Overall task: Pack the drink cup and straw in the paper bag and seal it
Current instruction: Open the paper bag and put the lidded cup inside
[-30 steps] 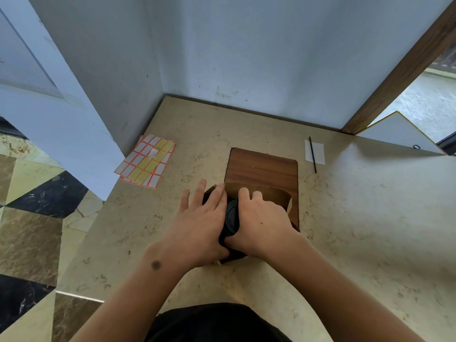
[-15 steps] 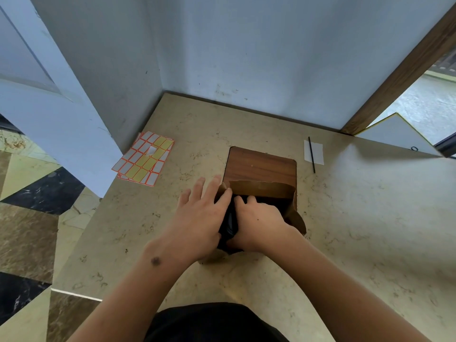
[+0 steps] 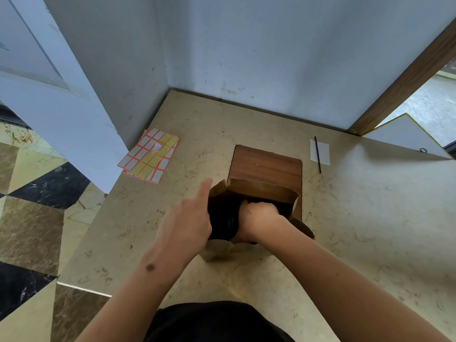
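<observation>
A brown paper bag point(image 3: 261, 191) stands open on the beige table, just in front of a wooden board point(image 3: 266, 164). Inside the bag sits a black drink cup point(image 3: 225, 219), mostly hidden. My right hand point(image 3: 259, 219) reaches down into the bag mouth, curled against the cup. My left hand point(image 3: 190, 218) rests flat along the bag's left wall, fingers pointing away from me and pressing that side. A thin black straw point(image 3: 317, 154) lies on a white paper slip point(image 3: 323, 150) to the right of the board.
A sheet of orange-edged labels point(image 3: 150, 156) lies at the left near the wall. Walls close the back and left of the table point(image 3: 370, 218). A white board point(image 3: 404, 134) leans at the far right. The table's left edge drops to tiled floor.
The bag's mouth has risen and spread wider around the cup. My right hand has sunk deeper inside. My left hand has shifted from the cup to the bag's outer left side.
</observation>
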